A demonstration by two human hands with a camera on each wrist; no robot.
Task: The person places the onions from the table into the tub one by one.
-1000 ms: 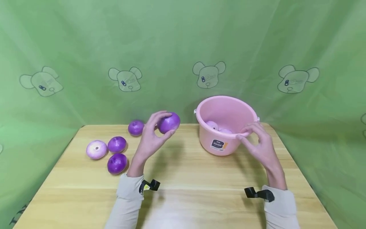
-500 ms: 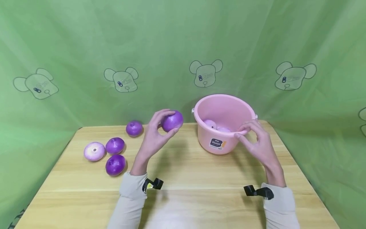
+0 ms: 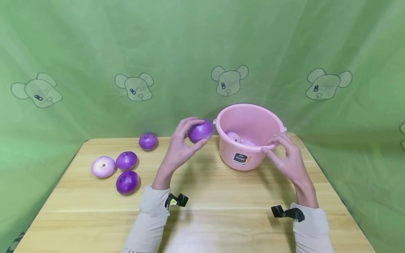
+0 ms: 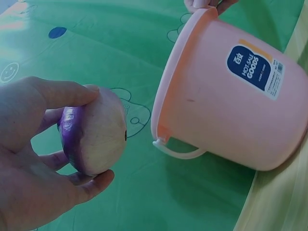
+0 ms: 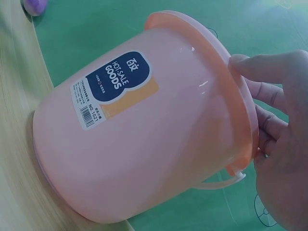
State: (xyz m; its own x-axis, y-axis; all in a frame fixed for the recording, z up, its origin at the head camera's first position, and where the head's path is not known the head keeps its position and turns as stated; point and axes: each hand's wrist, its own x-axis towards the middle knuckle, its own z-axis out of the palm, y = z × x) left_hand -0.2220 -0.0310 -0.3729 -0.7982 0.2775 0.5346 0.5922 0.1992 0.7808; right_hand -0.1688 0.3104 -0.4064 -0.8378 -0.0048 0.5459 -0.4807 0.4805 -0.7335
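Observation:
My left hand (image 3: pixel 181 147) grips a purple onion (image 3: pixel 201 131) between thumb and fingers, raised over the table just left of the bucket's rim. In the left wrist view the onion (image 4: pixel 101 132) turns its pale side, with a small dark spot, towards the pink bucket (image 4: pixel 226 101). My right hand (image 3: pixel 289 160) pinches the near right rim of the bucket (image 3: pixel 235 151), thumb outside and fingers inside, as the right wrist view also shows at the rim of the bucket (image 5: pixel 144 139). Inside lie a pale onion (image 3: pixel 233 137) and another onion (image 3: pixel 248 143), partly hidden by the wall.
On the left of the wooden table (image 3: pixel 221 211) sit a pale onion (image 3: pixel 103 167), a purple onion (image 3: pixel 126 160) and a darker one (image 3: pixel 127 182) close together. Another purple onion (image 3: pixel 148 141) lies near the back edge. Behind hangs a green curtain (image 3: pixel 183 42) with bear-head drawings.
My left hand has carried the onion rightward and slightly up, closer to the bucket. The right hand keeps its hold on the rim.

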